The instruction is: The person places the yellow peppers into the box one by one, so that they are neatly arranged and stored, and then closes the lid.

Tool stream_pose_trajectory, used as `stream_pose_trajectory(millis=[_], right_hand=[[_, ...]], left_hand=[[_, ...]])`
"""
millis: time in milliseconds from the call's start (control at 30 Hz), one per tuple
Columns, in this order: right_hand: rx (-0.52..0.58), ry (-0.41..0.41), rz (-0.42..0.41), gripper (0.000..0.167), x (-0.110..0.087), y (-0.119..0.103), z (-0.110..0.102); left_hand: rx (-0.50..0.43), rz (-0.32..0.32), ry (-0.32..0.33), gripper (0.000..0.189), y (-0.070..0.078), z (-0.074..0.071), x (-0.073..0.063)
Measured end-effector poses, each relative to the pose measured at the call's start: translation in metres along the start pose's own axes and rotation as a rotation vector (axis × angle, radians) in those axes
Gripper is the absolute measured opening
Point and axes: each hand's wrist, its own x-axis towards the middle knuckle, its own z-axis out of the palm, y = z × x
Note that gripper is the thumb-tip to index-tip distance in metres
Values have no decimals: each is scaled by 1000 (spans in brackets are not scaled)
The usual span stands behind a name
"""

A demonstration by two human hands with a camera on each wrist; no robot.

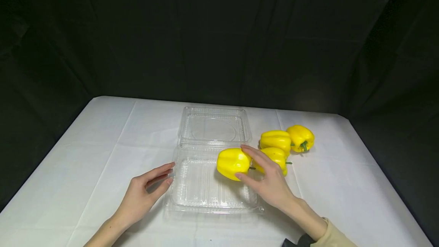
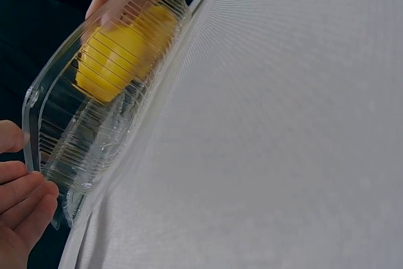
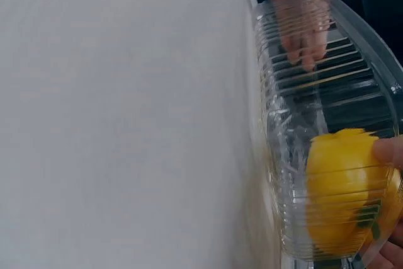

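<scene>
A yellow bell pepper (image 1: 232,163) is in my right hand (image 1: 271,180), its thumb and fingers on either side of the stem end. The pepper is over the right part of the clear plastic clamshell container's base (image 1: 197,210); in the left wrist view it shows through the ribbed wall. Whether its underside touches the base I cannot tell. My left hand (image 1: 138,197) is at the base's left rim, fingers extended and fingertips against the edge. Behind the base lies the container's lid (image 1: 214,125), folded back flat on the table.
Right of the container, several more yellow bell peppers (image 1: 275,140) lie close together, one (image 1: 300,138) farther back and to the right. A white cloth covers the table (image 1: 343,186). Black drapes (image 1: 219,48) hang behind it. A dark object (image 1: 295,242) shows near the right sleeve.
</scene>
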Motion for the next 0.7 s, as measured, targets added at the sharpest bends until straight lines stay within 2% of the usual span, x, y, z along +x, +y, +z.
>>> stream_pose_trajectory(millis=[267, 700], right_hand=[[-11, 2, -25, 70, -1, 2, 5], [-7, -62, 16, 71, -2, 3, 7]], left_hand=[[-3, 0, -5, 37, 0, 0, 0], [3, 10, 2, 37, 1, 0, 0]])
